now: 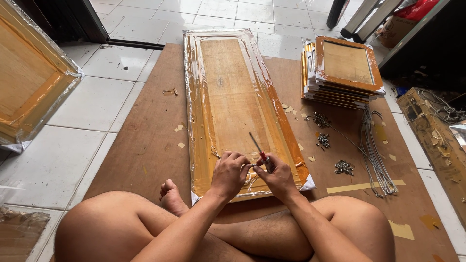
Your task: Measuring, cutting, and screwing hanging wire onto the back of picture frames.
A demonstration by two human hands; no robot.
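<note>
You're sitting on a white tiled floor (97,102) with a brown hardboard sheet (150,140) laid over it, daylight all around, dark furniture (427,43) off to your right.

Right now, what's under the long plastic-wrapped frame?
The long wrapped frame lies flat on a brown board that covers part of the tiled floor. The board beneath the frame itself is hidden, so anything there can't be seen.

Stack of small frames (345,68), wire bundle (373,150), screw piles (343,167), brown board (145,145), tiled floor (92,102).
</note>
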